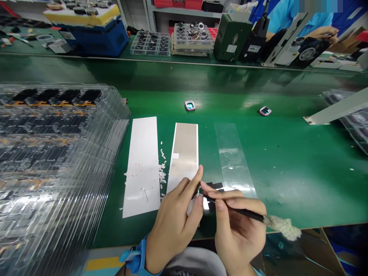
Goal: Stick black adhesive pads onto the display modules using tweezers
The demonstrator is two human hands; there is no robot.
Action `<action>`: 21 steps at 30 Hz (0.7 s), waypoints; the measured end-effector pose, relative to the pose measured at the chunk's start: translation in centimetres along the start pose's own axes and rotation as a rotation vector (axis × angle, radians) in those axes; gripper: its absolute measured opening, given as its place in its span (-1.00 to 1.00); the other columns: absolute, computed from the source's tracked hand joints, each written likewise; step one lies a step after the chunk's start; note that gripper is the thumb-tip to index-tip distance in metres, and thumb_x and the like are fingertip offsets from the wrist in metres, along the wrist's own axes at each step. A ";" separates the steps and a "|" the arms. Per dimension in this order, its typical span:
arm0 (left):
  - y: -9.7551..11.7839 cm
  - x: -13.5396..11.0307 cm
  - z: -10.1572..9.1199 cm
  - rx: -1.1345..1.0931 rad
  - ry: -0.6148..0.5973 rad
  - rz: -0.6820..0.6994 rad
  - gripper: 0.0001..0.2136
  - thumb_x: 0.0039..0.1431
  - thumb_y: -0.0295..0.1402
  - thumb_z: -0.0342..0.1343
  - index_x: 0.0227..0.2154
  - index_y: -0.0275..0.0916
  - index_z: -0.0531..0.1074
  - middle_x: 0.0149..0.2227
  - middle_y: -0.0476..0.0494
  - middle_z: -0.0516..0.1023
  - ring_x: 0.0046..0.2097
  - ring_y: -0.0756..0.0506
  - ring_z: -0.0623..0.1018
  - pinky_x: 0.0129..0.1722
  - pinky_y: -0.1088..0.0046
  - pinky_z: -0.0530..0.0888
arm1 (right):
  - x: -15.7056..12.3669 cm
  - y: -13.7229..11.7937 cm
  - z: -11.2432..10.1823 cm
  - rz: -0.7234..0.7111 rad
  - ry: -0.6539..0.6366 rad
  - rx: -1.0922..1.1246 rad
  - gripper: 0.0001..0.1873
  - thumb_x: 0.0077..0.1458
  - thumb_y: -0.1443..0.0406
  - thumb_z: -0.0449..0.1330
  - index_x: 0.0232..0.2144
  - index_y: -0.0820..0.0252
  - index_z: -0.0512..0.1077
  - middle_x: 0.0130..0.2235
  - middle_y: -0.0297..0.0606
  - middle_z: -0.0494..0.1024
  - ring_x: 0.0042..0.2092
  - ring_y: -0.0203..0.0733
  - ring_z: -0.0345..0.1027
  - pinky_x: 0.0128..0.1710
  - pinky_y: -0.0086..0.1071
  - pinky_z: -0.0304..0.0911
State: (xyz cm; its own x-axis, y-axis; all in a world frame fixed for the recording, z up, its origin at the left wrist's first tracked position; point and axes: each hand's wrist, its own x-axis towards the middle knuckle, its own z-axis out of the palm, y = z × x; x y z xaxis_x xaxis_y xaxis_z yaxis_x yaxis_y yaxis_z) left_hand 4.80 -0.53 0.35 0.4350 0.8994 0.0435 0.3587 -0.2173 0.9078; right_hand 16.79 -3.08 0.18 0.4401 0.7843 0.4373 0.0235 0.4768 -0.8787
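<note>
At 9 o'clock, a tall stack of clear ribbed plastic trays [57,165] sits on the green surface [287,172]. Dark parts show inside the trays, and the stack's edge is near the next thing along. That is a long white paper strip [140,180], with tiny pink and white bits [162,172] on it and along its right edge. Just to the right lies a long shiny tan sheet [185,149], and after that a long clear plastic strip [231,153].

At 6 o'clock, the left hand [172,226], with a blue wrist strap [136,257], pinches a thin dark tool [197,190]. Its fingers are together, clamped on the tool. The right hand [238,230] grips a thin black stick [241,209] with a fluffy white cotton tuft [283,228] at its end. Its fingers are clamped on the stick. The stick's tip sits right by the left hand's tool, down near the front edge of the surface. A small flat black piece [214,186] lies just beyond the fingers.

Two small pink square rings [189,105] sit well past the hands, at 12 o'clock and 1 o'clock. The green surface stretches wide toward 3 o'clock, so there is room to move on that side.
</note>
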 end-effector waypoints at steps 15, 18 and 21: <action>-0.4 0.1 0.3 0.070 0.043 0.021 -0.44 0.42 -0.45 -0.16 0.39 0.11 -0.02 -0.30 -0.01 0.41 -0.37 -0.06 0.45 -0.39 0.43 0.41 | -0.2 -0.1 -0.1 -0.013 -0.028 -0.049 -0.75 0.21 0.57 0.11 -0.21 0.13 0.32 -0.26 -0.29 0.58 -0.10 -0.13 0.61 -0.10 -0.15 0.62; -0.4 0.2 0.3 0.073 0.041 0.015 -0.45 0.42 -0.44 -0.16 0.39 0.09 -0.01 -0.29 -0.04 0.43 -0.36 -0.07 0.47 -0.38 0.42 0.44 | -0.2 -0.1 -0.1 -0.010 -0.046 -0.062 -0.76 0.21 0.56 0.12 -0.21 0.13 0.32 -0.27 -0.29 0.57 -0.11 -0.13 0.61 -0.11 -0.14 0.61; -0.3 0.1 0.2 0.051 0.040 0.002 -0.50 0.45 -0.38 -0.17 0.39 0.04 0.03 -0.21 -0.12 0.51 -0.24 -0.12 0.53 -0.26 0.34 0.51 | 0.3 -0.1 -0.4 -0.002 -0.035 -0.044 -0.77 0.23 0.54 0.10 -0.20 0.11 0.33 -0.25 -0.30 0.57 -0.12 -0.17 0.59 -0.08 -0.15 0.58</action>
State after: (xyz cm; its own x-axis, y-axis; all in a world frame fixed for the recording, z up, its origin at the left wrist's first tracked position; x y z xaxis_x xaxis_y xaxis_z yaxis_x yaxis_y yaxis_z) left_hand 4.94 -0.46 -0.03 0.4026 0.9132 0.0626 0.4003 -0.2372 0.8851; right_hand 17.30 -3.07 0.36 0.4085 0.7970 0.4449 0.0638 0.4612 -0.8850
